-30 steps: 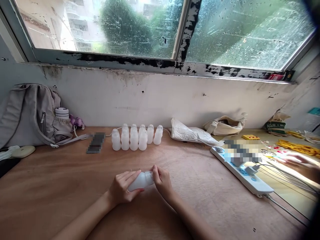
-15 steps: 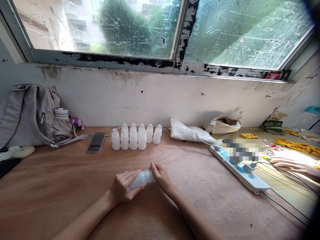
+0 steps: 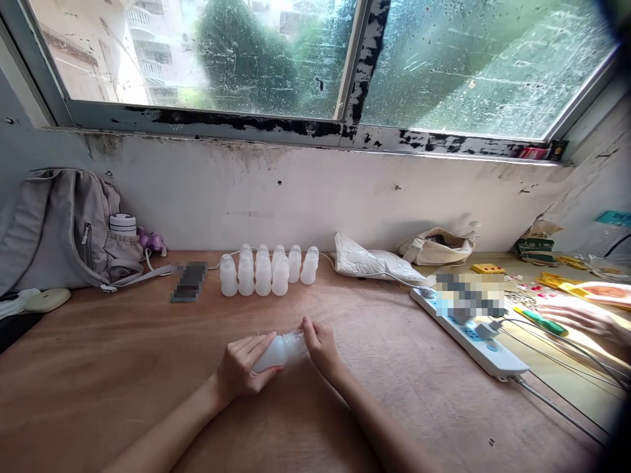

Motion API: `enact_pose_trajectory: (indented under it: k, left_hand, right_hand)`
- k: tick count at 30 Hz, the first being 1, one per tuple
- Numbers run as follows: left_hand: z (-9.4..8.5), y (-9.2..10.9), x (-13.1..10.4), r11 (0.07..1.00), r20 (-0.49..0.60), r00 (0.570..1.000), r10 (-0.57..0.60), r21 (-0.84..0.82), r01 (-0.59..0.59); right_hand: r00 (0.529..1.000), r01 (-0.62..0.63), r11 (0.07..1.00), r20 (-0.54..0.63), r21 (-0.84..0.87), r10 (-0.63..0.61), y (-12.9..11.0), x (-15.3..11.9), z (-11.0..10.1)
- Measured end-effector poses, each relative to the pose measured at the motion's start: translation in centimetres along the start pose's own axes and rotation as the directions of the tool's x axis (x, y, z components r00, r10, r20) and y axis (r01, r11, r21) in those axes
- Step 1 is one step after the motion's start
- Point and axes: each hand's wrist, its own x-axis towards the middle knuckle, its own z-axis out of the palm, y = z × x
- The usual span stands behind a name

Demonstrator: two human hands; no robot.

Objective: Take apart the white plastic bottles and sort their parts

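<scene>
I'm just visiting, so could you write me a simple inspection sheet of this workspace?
Surface: brown table, with a small dark mark near its lower right.
Job's things: one frosted bottle, tilted between the hands; seven standing bottles behind.
Clutter: backpack, blurred-out dark item, white packet, beige bag.
Hands: left hand grips the bottle's body; right hand has its fingers at the motion-blurred clear end.
Cables: several around the power strip; one runs off to the lower right.
Surroundings: stained wall; spotted window with flaking frame; another person's hand at far right.
</scene>
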Motion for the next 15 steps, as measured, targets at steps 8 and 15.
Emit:
enact_pose_trajectory:
  k: [8, 15]
  left_hand:
    - [-0.6, -2.6, -0.7, 0.985, -0.079, 0.985, -0.155, 0.067, 0.16]
    - [-0.4, -2.1, -0.7, 0.991, -0.003, 0.993, -0.114, 0.076, 0.114]
  right_hand:
    - [0.867, -0.318, 0.943, -0.433, -0.103, 0.245, 4.6, 3.8, -6.4]
    - [0.895, -0.347, 0.849, -0.412, -0.399, 0.172, 8.6, 4.5, -7.0]
